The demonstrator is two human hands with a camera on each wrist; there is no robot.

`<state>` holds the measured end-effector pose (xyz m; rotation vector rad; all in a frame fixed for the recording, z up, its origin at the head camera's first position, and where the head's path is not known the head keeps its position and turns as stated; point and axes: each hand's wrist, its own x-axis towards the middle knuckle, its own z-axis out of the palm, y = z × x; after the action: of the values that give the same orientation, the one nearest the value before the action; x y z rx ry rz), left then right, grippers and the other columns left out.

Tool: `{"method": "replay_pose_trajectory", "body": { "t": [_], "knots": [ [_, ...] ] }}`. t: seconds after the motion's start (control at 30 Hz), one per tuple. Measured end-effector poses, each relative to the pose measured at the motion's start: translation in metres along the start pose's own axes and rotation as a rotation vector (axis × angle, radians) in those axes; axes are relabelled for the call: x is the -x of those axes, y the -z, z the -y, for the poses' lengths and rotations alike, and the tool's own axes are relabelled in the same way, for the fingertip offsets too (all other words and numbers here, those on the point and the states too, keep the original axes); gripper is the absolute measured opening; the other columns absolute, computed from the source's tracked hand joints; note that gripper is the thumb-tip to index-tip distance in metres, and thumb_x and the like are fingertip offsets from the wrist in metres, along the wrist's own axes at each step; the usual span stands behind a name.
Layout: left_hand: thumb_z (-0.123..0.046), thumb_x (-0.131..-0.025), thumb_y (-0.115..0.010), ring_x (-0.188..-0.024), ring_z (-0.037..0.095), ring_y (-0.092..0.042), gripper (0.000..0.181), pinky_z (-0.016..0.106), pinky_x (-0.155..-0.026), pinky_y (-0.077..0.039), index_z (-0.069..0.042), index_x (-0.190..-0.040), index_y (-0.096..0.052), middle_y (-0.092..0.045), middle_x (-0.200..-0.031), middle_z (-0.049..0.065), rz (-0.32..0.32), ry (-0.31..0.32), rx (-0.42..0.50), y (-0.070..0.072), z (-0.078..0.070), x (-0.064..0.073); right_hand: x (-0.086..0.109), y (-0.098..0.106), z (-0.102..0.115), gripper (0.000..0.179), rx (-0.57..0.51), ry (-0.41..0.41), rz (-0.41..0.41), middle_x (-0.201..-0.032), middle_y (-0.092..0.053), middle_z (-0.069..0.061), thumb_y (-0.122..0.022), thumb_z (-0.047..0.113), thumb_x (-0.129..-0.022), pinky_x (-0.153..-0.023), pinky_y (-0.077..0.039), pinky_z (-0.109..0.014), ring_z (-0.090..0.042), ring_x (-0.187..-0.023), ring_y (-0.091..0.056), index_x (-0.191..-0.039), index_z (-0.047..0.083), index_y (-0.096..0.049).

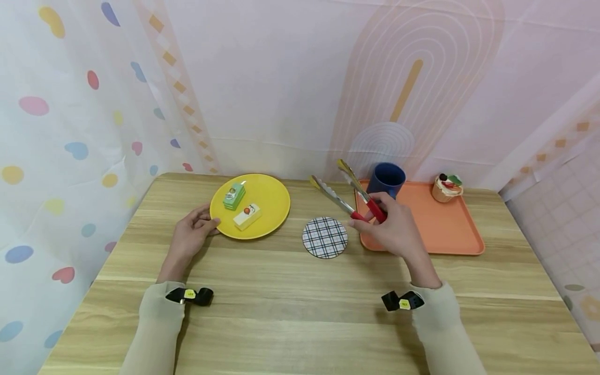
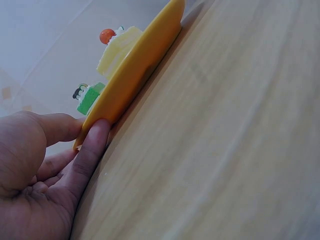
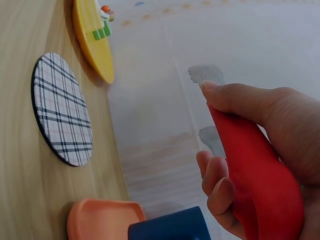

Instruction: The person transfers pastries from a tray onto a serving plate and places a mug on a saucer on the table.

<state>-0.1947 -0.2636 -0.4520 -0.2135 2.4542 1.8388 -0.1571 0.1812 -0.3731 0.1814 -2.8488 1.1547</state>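
Note:
My left hand (image 1: 191,232) pinches the left rim of a yellow plate (image 1: 274,203), with the thumb above and fingers beneath in the left wrist view. On the plate lie a green toy cake slice (image 1: 233,197) and a pale yellow cake slice (image 1: 247,216), both with small fruit toppings. My right hand (image 1: 396,224) grips red-handled metal tongs (image 1: 344,190) in the air beside the orange tray's left end. Their two arms are spread apart, tips pointing up and left toward the backdrop, with nothing between them.
Between the hands lies a round plaid coaster (image 1: 325,237). At the right, an orange tray (image 1: 445,229) carries a toy cupcake (image 1: 447,188) at its back corner. A dark blue mug (image 1: 387,178) stands at the tray's back left. A patterned cloth (image 1: 281,78) hangs behind the table.

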Motion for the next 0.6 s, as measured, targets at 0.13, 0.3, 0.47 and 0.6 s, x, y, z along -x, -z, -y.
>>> {"method": "replay_pose_trajectory", "body": {
  "t": [0.13, 0.3, 0.47, 0.6],
  "knots": [
    [-0.013, -0.104, -0.060, -0.086, -0.004, -0.064, 0.060, 0.019, -0.083, -0.065, -0.004, -0.159, -0.036, -0.057, -0.114, 0.006, -0.009, -0.001, -0.005, 0.001, 0.014, -0.009, 0.000, 0.005, -0.001, 0.070, 0.000, -0.032, -0.003, -0.096, -0.073, -0.005, -0.083, 0.045, -0.084, -0.060, -0.049, -0.029, -0.023, -0.081, -0.061, -0.137, 0.008, -0.056],
    [-0.017, -0.104, -0.061, -0.087, -0.004, -0.065, 0.061, 0.019, -0.083, -0.064, -0.007, -0.159, -0.037, -0.058, -0.112, 0.003, -0.019, -0.016, -0.013, 0.001, 0.022, -0.013, 0.001, 0.011, -0.002, 0.070, -0.002, -0.048, -0.036, -0.095, -0.071, -0.006, -0.083, 0.048, -0.083, -0.058, -0.043, -0.029, -0.025, -0.080, -0.057, -0.136, 0.009, -0.057],
    [-0.016, -0.104, -0.062, -0.087, -0.005, -0.065, 0.060, 0.017, -0.082, -0.064, -0.005, -0.158, -0.038, -0.058, -0.108, 0.001, -0.031, -0.022, -0.012, 0.001, 0.022, -0.012, 0.002, 0.016, -0.004, 0.067, -0.019, -0.036, -0.075, -0.092, -0.071, -0.006, -0.084, 0.050, -0.082, -0.055, -0.043, -0.030, -0.023, -0.075, -0.056, -0.131, 0.011, -0.060],
    [-0.017, -0.103, -0.062, -0.086, -0.005, -0.065, 0.060, 0.017, -0.082, -0.064, -0.005, -0.158, -0.038, -0.059, -0.108, 0.001, -0.034, -0.018, -0.016, 0.001, 0.021, -0.011, 0.003, 0.020, -0.007, 0.068, -0.028, -0.044, -0.081, -0.091, -0.071, -0.006, -0.083, 0.051, -0.084, -0.056, -0.047, -0.029, -0.022, -0.075, -0.058, -0.132, 0.010, -0.059]
  ]
}}
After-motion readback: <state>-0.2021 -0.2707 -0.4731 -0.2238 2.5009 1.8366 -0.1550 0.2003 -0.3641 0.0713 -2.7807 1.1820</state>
